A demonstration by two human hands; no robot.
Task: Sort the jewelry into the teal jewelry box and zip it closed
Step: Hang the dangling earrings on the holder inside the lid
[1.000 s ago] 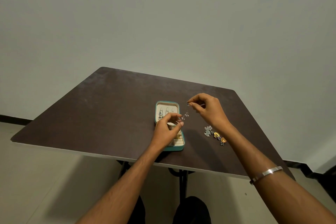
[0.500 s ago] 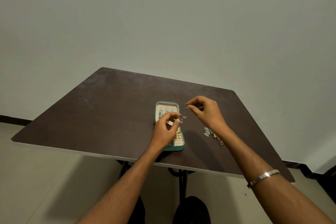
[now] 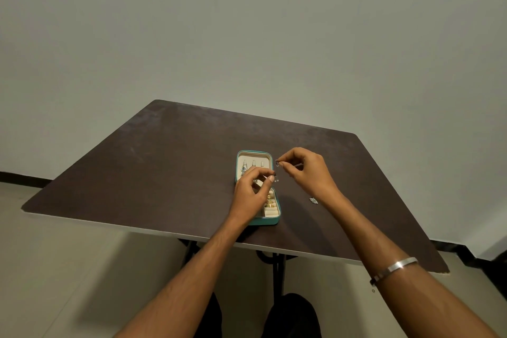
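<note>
The teal jewelry box [image 3: 265, 221] lies open on the dark table, cream lined. An earring hangs in its lid [image 3: 244, 169] and gold rings [image 3: 270, 202] sit in the lower half. My left hand [image 3: 253, 195] hovers over the box, its fingertips pinching the lower end of a small silver earring [image 3: 276, 180]. My right hand [image 3: 307, 171] is just right of the lid and pinches the earring's upper end [image 3: 277, 164]. Loose jewelry [image 3: 313, 200] lies on the table beside my right wrist, mostly hidden by it.
The dark brown table [image 3: 164, 167] has its near edge [image 3: 137, 228] in front of me and a chipped right corner [image 3: 444, 271]. A grey wall rises behind it. A silver bangle [image 3: 395, 269] is on my right forearm. My knees show below the table.
Both hands have drifted left toward the box lid with the earring between them. My right wrist now covers most of the loose jewelry pile.
</note>
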